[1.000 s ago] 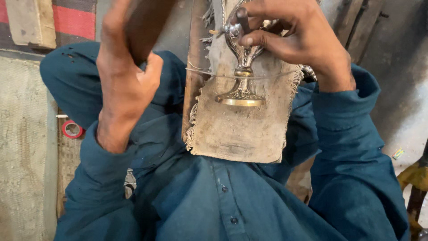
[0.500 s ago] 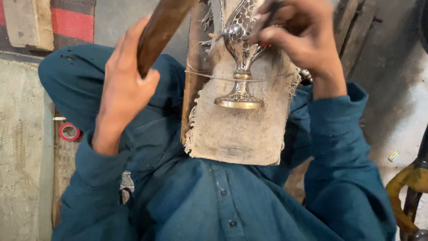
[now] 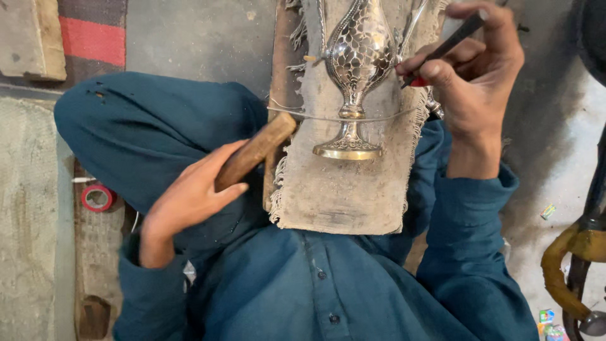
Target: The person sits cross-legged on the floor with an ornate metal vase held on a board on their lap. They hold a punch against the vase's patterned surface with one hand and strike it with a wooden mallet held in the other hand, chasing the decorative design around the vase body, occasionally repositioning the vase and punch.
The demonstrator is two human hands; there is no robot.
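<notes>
The silver metal vase (image 3: 358, 60), its rounded body worked all over in a scale-like pattern, lies on a dusty, frayed cloth pad (image 3: 344, 189) draped over a plank that rests on the person's lap; its narrow stem and round, brass-tinged foot (image 3: 348, 149) point toward the person's chest, and the top of the body runs out of the upper edge of the view. A thin wire (image 3: 315, 117) crosses the pad and passes over the vase's stem just above the foot. To the right of the vase, the right hand (image 3: 475, 76) is pinched around a slim dark chisel (image 3: 449, 45) with a bit of red at its lower end, the tool slanting down toward the right flank of the vase's body; whether its tip touches the metal cannot be told. To the left of the vase, below its body and just beside the pad's left edge, the left hand (image 3: 192, 196) is clenched around a brown wooden handle (image 3: 255, 151), whose upper end lies close to the wire. Both arms wear teal sleeves, and a teal buttoned shirt fills the space below the pad. Well left of the vase, on the ground, lies a roll of red tape (image 3: 96, 197). Far right of the vase, a curved yellow pipe (image 3: 562, 265) stands at the edge of the view.
</notes>
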